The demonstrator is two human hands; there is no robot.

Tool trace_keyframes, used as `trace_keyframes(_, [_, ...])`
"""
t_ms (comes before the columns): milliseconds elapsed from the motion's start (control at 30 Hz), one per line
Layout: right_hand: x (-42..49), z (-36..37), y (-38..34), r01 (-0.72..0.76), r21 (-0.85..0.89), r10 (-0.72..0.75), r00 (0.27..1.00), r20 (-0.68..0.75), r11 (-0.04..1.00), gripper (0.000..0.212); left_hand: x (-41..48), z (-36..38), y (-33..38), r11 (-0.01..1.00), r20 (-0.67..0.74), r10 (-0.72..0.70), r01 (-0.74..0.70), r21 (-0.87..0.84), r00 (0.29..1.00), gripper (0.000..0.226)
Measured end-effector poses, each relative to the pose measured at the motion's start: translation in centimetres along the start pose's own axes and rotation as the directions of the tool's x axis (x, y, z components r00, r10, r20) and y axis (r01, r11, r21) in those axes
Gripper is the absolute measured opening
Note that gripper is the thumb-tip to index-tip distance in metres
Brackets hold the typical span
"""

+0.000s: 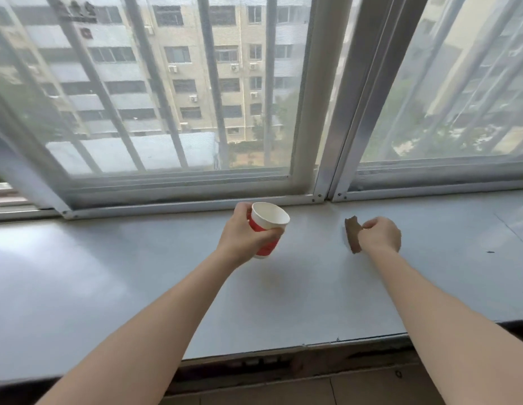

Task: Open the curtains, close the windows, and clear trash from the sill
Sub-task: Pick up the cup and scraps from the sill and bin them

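Observation:
A red and white paper cup (267,228) is tilted in my left hand (245,235), lifted just above the grey window sill (137,273); its inside looks empty. My right hand (380,233) pinches a brown torn scrap of paper (353,235) above the sill, to the right of the cup. Behind both hands stand the sliding windows (178,92), their frames meeting at the upright posts (333,112). No curtain shows in view.
Metal bars run outside the glass, with apartment blocks beyond. The window track (196,207) lies along the sill's back edge. A small dark speck (490,252) sits on the sill at right. The sill's front edge (283,350) drops to a tiled floor below.

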State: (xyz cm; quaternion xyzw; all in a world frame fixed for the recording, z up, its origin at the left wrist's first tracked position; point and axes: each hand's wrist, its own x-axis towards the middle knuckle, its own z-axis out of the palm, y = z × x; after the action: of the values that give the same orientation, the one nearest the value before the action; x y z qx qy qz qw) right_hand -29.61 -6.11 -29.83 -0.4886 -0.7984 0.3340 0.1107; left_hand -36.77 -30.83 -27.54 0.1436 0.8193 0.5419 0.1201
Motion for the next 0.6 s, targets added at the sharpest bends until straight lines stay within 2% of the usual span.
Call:
trace_keyframes(67, [-1.2,0.4,-1.7,0.044,0.122,-0.055,0.994,0.092,0.992,0.027,-1.0,-1.6,-0.8,0.998,-0.022,-0.041,0.04,-0.057,0.999,0.057])
trace_keyframes(133, [-3.5,0.8,-4.3,0.044,0.285,-0.143,0.931,0.337,0.958,0.031,-2.4,-3.3,-1.7,0.991,-0.043,-0.085,0.08,-0.109,0.996,0.056])
trace_keyframes(200, [-6.7,1.2,-7.2,0.01,0.342,-0.226,0.768,0.6,0.94,0.019,-4.1,-5.4,-2.8,0.984,-0.066,-0.108,0.097,-0.152,0.992,0.055])
trace_keyframes(267, [-10.2,2.1,-10.0,0.062,0.342,-0.308,0.604,0.735,0.938,0.013,-5.9,-7.7,-3.9,0.977,-0.086,-0.12,0.103,-0.185,0.989,0.057])
trace_keyframes(400, [-17.6,5.1,-14.4,0.172,0.372,-0.409,0.431,0.805,0.912,0.006,-9.8,-13.2,-6.0,0.969,-0.145,-0.151,0.117,-0.22,0.978,0.066])
trace_keyframes(600, [-31.6,11.6,-19.2,0.234,0.386,-0.436,0.225,0.871,0.892,0.01,-19.4,-24.4,-10.2,0.966,-0.284,-0.194,0.132,-0.224,0.939,0.064])
